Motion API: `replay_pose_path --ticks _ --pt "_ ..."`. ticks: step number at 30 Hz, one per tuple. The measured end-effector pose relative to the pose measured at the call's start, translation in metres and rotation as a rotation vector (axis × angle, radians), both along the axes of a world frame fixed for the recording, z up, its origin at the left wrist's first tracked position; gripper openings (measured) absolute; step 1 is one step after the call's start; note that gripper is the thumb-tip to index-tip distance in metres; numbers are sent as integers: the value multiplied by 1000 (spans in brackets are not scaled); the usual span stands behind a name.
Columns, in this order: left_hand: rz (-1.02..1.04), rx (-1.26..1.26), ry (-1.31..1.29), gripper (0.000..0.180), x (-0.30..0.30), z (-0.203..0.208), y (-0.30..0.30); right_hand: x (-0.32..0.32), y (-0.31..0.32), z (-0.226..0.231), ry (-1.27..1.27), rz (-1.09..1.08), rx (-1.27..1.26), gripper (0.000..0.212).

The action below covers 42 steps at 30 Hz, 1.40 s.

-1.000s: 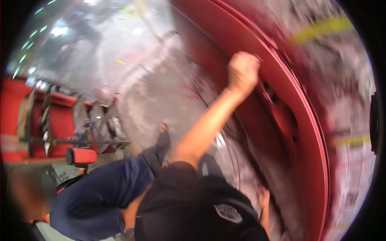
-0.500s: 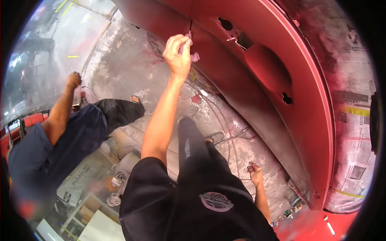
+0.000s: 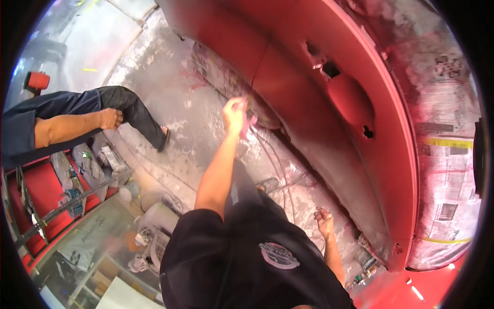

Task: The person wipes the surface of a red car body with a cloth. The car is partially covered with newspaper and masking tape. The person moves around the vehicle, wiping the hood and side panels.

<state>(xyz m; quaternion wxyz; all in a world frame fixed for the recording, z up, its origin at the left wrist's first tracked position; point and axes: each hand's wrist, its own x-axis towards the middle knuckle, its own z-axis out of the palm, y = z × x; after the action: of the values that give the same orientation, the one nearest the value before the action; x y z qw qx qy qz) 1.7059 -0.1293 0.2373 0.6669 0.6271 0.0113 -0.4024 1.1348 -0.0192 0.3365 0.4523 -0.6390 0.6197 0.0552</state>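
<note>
Left hand (image 3: 235, 116) comes away from the red panel (image 3: 381, 165).
It pinches a pink rag (image 3: 250, 125) over the floor (image 3: 190, 103), leaving the panel alone. I can't tell whether the curled right hand (image 3: 325, 223) holds anything.

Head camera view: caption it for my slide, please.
Left hand holding a pink cloth beside a red car panel, right hand alongside too.

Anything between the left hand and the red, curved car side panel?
Nothing visible blocks the way from the left hand to the red, curved car side panel. The crumpled pink cloth in that hand shows on its panel side; the gap's depth can't be told.
</note>
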Motion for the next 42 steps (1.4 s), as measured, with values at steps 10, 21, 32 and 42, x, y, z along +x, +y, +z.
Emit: replay_pose_path --ticks 10,21,32,42 --pt "-246 -153 675 26 -22 10 129 100 1 6 -164 -77 -72 53" --pt "-124 -565 39 17 -5 262 8 288 -59 159 -627 -113 -388 76" --pt "-81 -426 -1510 54 9 233 -135 192 16 55 -518 -622 -197 48" --pt "-348 -608 -1213 24 21 226 -58 210 -11 47 -464 -437 -225 44"
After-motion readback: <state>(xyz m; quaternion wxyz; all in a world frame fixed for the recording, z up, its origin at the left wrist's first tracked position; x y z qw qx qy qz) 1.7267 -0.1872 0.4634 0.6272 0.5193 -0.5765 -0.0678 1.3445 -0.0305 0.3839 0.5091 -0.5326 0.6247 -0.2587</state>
